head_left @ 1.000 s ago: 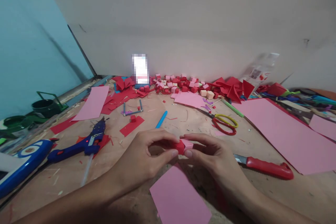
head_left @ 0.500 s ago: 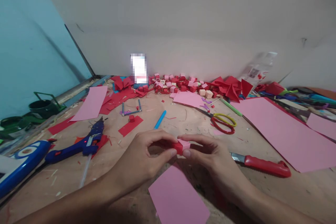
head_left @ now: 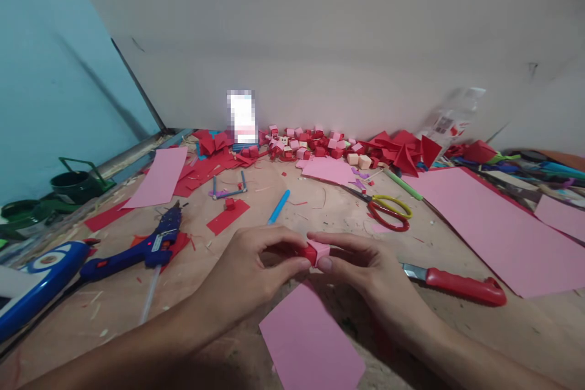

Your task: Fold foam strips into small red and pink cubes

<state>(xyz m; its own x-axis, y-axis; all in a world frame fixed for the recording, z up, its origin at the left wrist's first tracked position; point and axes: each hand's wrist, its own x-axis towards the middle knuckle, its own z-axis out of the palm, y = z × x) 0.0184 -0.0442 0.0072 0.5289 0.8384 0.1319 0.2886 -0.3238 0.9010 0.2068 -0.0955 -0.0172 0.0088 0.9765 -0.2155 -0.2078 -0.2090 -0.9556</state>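
Both hands meet low in the middle of the head view over a small red and pink paper cube (head_left: 317,251). My left hand (head_left: 249,274) pinches its red side between thumb and fingers. My right hand (head_left: 365,268) pinches its pink side from the right. The cube is held just above a pink paper sheet (head_left: 311,344) that lies on the worktop in front of me.
A blue glue gun (head_left: 137,248) lies at the left, a red-handled knife (head_left: 457,285) at the right. Red and yellow scissors (head_left: 388,213) and a blue pen (head_left: 278,207) lie beyond the hands. Several small cubes (head_left: 315,146) and red paper scraps line the wall. Large pink sheets (head_left: 493,225) cover the right.
Both hands and the cube have stayed nearly still; the view has shifted slightly, and the fingers have moved a little on the cube.
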